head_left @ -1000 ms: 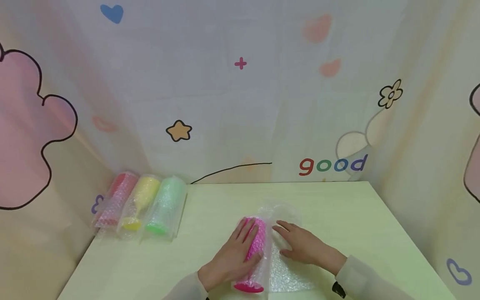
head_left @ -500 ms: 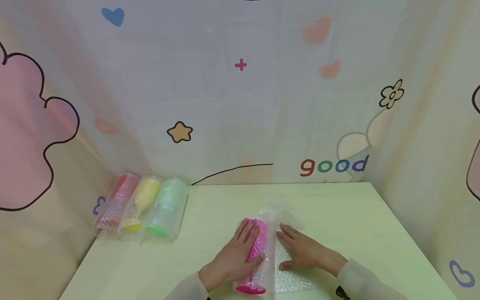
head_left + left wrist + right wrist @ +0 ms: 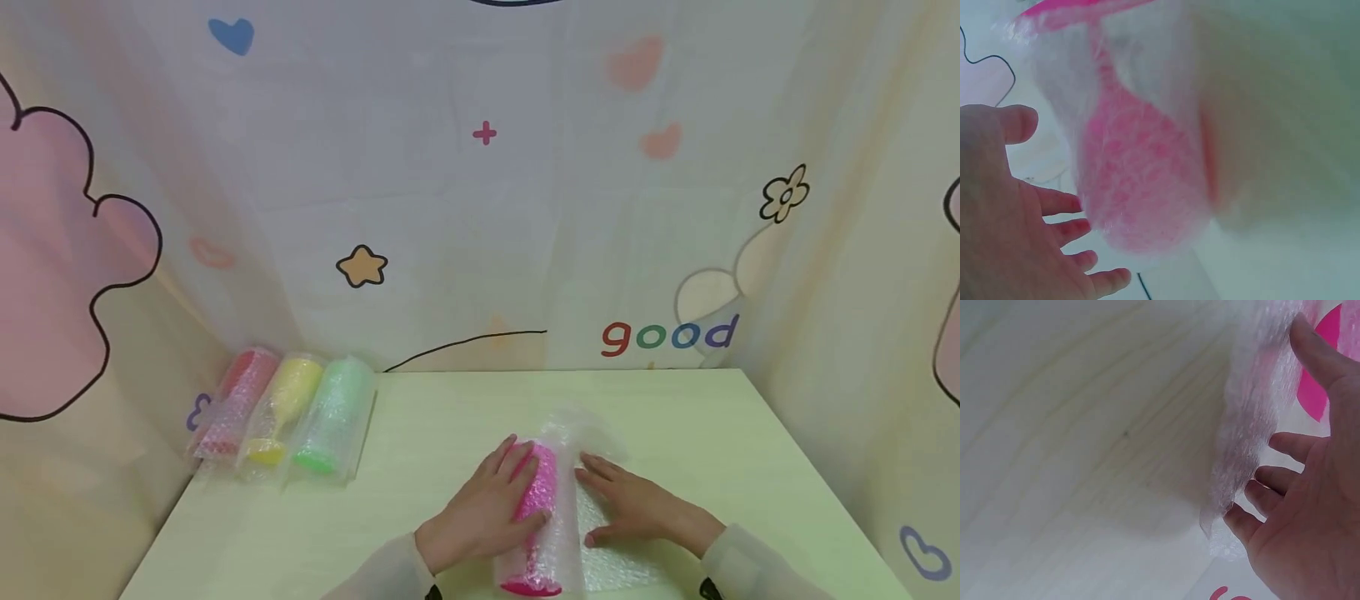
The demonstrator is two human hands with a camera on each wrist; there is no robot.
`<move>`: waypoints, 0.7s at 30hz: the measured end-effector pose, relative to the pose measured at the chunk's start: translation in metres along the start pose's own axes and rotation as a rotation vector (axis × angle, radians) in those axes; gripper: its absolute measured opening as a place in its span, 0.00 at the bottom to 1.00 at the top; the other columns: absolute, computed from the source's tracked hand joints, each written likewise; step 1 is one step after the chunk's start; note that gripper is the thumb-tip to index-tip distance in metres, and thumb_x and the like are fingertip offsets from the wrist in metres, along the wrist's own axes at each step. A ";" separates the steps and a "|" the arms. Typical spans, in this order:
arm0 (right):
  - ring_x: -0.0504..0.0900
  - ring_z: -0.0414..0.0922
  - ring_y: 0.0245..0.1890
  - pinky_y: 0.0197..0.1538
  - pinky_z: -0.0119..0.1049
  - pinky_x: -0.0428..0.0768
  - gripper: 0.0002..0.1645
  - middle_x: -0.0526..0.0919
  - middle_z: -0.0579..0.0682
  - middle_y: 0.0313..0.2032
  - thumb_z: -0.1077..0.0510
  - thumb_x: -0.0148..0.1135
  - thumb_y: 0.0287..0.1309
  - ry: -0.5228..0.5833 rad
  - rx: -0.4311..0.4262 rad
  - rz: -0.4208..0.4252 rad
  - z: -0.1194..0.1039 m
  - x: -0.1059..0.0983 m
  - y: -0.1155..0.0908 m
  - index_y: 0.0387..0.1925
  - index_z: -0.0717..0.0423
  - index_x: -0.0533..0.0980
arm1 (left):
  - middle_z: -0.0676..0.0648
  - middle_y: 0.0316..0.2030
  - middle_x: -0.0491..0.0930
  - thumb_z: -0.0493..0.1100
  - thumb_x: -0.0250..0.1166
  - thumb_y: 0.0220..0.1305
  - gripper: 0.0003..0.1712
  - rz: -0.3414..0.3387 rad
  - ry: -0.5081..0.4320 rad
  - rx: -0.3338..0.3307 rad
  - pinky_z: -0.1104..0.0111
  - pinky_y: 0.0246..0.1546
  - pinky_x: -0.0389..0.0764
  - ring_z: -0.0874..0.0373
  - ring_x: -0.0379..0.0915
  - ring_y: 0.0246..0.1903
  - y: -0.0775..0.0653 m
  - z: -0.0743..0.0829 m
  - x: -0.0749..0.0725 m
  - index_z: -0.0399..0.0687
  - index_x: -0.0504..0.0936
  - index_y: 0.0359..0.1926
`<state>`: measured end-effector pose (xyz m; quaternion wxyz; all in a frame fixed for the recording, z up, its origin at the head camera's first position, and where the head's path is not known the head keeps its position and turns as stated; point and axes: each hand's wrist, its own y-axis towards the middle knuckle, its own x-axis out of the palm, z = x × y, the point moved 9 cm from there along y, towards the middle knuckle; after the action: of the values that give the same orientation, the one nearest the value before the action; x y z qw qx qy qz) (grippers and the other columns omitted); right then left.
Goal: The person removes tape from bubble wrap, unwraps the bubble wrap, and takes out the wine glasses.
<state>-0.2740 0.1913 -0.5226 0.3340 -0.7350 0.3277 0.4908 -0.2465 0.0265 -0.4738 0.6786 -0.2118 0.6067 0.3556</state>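
Goblet (image 3: 545, 483), pink, bubble-wrapped, lies near centre of table (image 3: 420, 450); left hand (image 3: 487, 508) rests over it, fingers extended. Right hand (image 3: 637, 504), fingers outstretched, touches bubble wrap (image 3: 618, 571) at right. Red piece (image 3: 243, 387), yellow goblet (image 3: 288, 396), green piece (image 3: 339, 408), all wrapped: far left.

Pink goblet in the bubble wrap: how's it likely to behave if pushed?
The pink goblet lies on its side and, with that rounded bowl, will probably roll. Its narrow stem may be the weak spot. The bubble wrap around it should cushion small knocks.
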 end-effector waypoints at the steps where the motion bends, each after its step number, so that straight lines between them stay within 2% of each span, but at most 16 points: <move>1: 0.58 0.61 0.74 0.66 0.59 0.70 0.60 0.55 0.59 0.76 0.26 0.66 0.45 -0.001 0.000 0.000 0.001 0.000 0.000 0.72 0.54 0.62 | 0.46 0.77 0.50 0.66 0.46 0.71 0.43 -0.003 0.001 -0.001 0.52 0.75 0.55 0.45 0.38 0.78 0.003 0.002 -0.002 0.46 0.56 0.76; 7: 0.60 0.62 0.72 0.65 0.61 0.70 0.59 0.58 0.61 0.74 0.27 0.67 0.45 -0.003 -0.015 0.024 0.000 -0.001 0.001 0.71 0.56 0.63 | 0.48 0.78 0.48 0.68 0.47 0.70 0.43 -0.039 0.060 0.011 0.52 0.75 0.54 0.50 0.36 0.79 0.028 0.018 -0.008 0.50 0.56 0.76; 12: 0.60 0.64 0.72 0.64 0.63 0.69 0.60 0.59 0.63 0.74 0.29 0.69 0.44 0.017 -0.007 0.035 0.003 0.000 0.001 0.71 0.58 0.63 | 0.52 0.79 0.46 0.70 0.43 0.70 0.43 -0.094 0.137 0.039 0.55 0.77 0.50 0.54 0.35 0.79 0.047 0.031 0.003 0.55 0.53 0.77; 17: 0.60 0.64 0.72 0.64 0.63 0.70 0.60 0.58 0.61 0.75 0.28 0.69 0.44 0.028 0.020 0.032 0.007 0.005 0.001 0.71 0.56 0.63 | 0.55 0.79 0.45 0.73 0.42 0.68 0.44 -0.157 0.221 0.011 0.54 0.78 0.44 0.57 0.33 0.79 0.052 0.028 0.023 0.59 0.52 0.77; 21: 0.60 0.62 0.73 0.65 0.62 0.70 0.59 0.57 0.59 0.75 0.27 0.68 0.44 0.034 0.027 0.044 0.008 0.004 -0.002 0.71 0.54 0.63 | 0.56 0.78 0.45 0.74 0.40 0.67 0.44 -0.155 0.280 0.000 0.54 0.78 0.43 0.57 0.33 0.79 0.050 0.023 0.029 0.60 0.54 0.77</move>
<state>-0.2751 0.1986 -0.5286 0.3274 -0.7311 0.3562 0.4810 -0.2675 0.0830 -0.4911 0.6128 -0.3058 0.6772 0.2691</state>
